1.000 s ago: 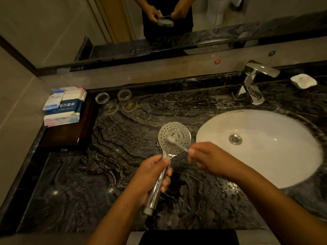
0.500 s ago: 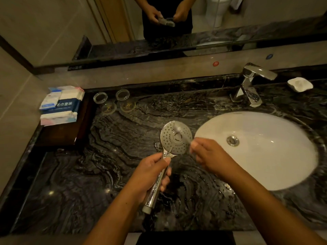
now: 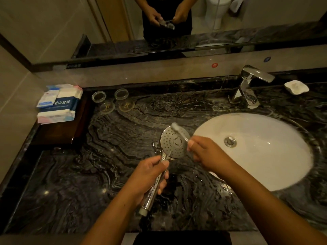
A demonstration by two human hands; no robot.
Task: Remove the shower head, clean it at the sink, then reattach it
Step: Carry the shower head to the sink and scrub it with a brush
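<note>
**Desk:** What is taking up most of the frame?

**Photographer:** A dark, veined stone surface [image 3: 70,183] is running edge to edge. A mirror [image 3: 53,23] is lining the wall behind it. The reflection is cutting the person off at the chest, showing two hands around something too blurred to read.

**Desk:** And on the right?

**Photographer:** A white oval sink [image 3: 265,165] is sitting sunk into the surface, its drain showing. A dark tray [image 3: 58,133] at far left is carrying wrapped packets [image 3: 60,103], their print only partly legible.

**Desk:** Where is the fixture itself?

**Photographer:** The shower head [image 3: 174,142] is being held above the surface, just left of the sink, spray face turned up to the camera. The left hand [image 3: 150,174] is gripping its chrome handle, fingers curled round it, with the handle's end poking out below. Both forearms are running off the bottom edge.

**Desk:** The other hand?

**Photographer:** The right hand [image 3: 207,152] is pinching a small pale brush [image 3: 178,129]. Its handle is mostly hidden in the fingers, and its blurred tip is lying at the upper rim of the face.

**Desk:** Anything smaller?

**Photographer:** A chrome faucet [image 3: 247,87] is standing behind the sink. Two glass dishes [image 3: 99,96] are sitting near the tray, hard to make out. A white soap dish [image 3: 296,87] is sitting at far right, its contents unclear.
</note>
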